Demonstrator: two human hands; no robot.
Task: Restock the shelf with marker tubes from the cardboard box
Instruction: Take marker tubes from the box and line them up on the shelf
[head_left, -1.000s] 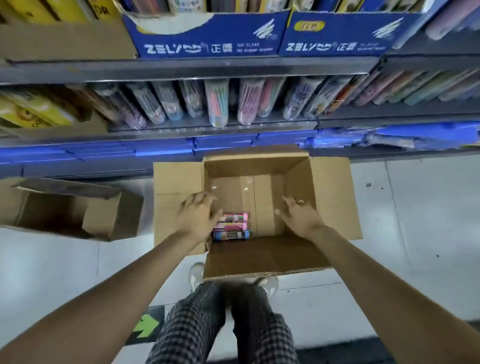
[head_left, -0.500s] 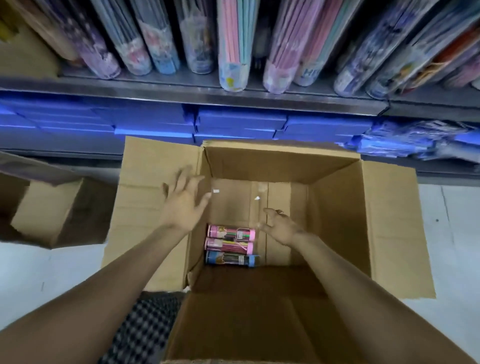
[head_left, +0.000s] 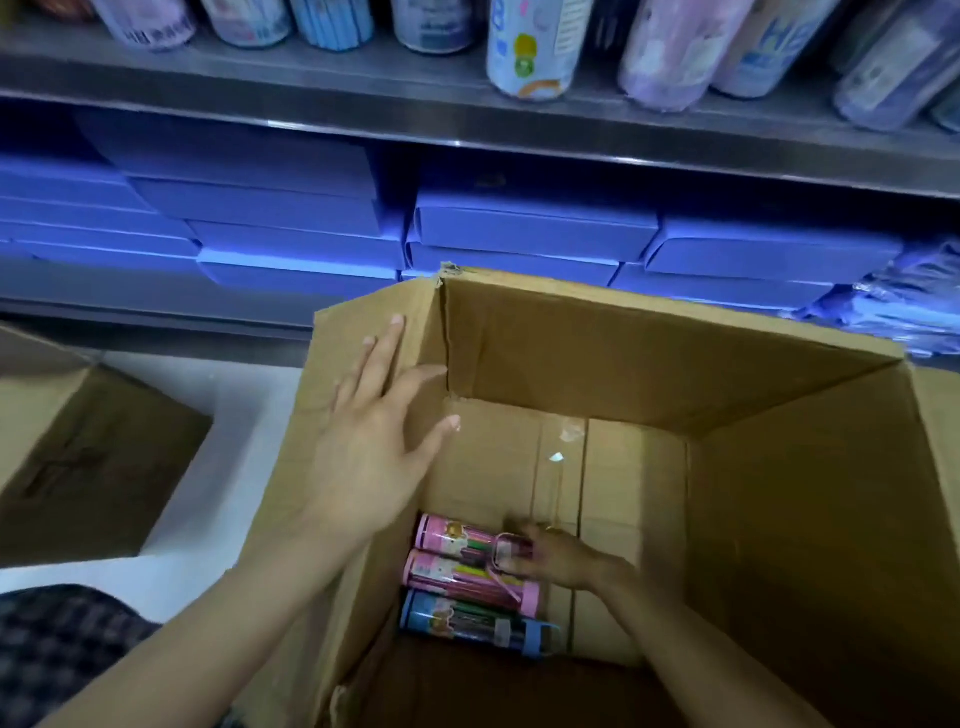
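An open cardboard box (head_left: 649, 364) stands on the floor below the shelf (head_left: 363, 111). Three marker tubes lie side by side at its bottom left: a pink tube (head_left: 457, 538), a second pink tube (head_left: 452, 574) and a blue tube (head_left: 462, 621). My right hand (head_left: 558, 558) reaches deep into the box, its fingers curled round the cap end of the far pink tube; the hand is blurred. My left hand (head_left: 374, 447) presses flat, fingers straight, on the box's left flap.
Upright tubes (head_left: 530, 52) line the shelf above. Stacked blue flat boxes (head_left: 519, 228) fill the level beneath it. A second cardboard box (head_left: 78, 457) sits on the white floor to the left. My checked trouser leg (head_left: 52, 649) shows at the bottom left.
My head has dropped closer to the box. My right hand went down from mid-box to the far pink tube's end. My left hand moved out onto the left flap.
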